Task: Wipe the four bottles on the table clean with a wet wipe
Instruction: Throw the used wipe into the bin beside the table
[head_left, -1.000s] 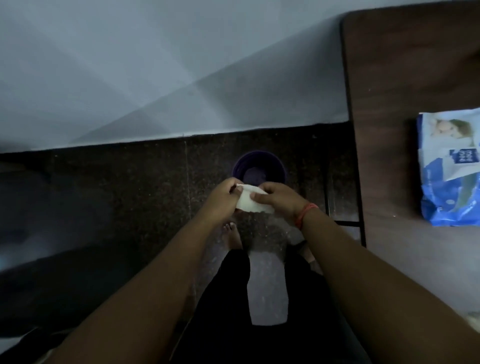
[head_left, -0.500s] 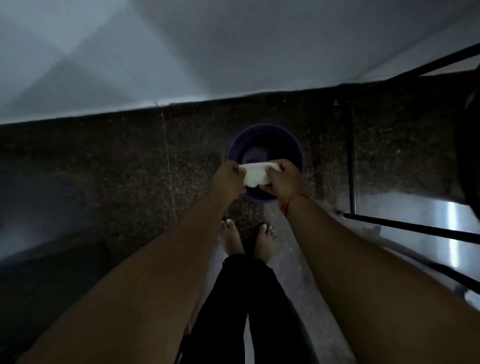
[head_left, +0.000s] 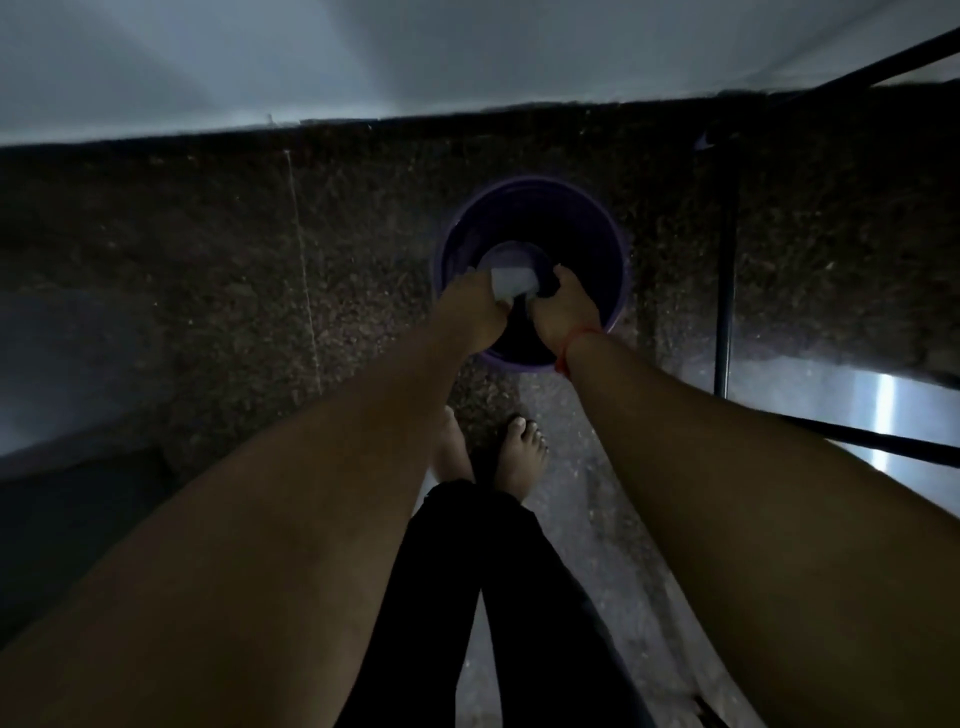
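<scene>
I am looking straight down at the floor, and no bottles are in view. A folded white wet wipe (head_left: 511, 280) hangs over the mouth of a round purple bin (head_left: 618, 249) on the floor. My left hand (head_left: 470, 312) pinches the wipe's left edge. At the wipe's lower right corner, my right hand (head_left: 563, 309), with a red thread at the wrist, has its fingers curled; the light is dim there. Both hands are inside the bin's rim line.
Dark speckled stone floor (head_left: 260, 286) runs to a pale wall (head_left: 467, 52) at the top. Black metal table legs and bars (head_left: 724, 291) stand to the right of the bin. My bare feet (head_left: 519, 452) and dark trousers are just below the bin.
My head has tilted further down and the table top with the blue wipe pack has left the view. Both hands moved forward and down with the wipe, from in front of the bin to over its opening.
</scene>
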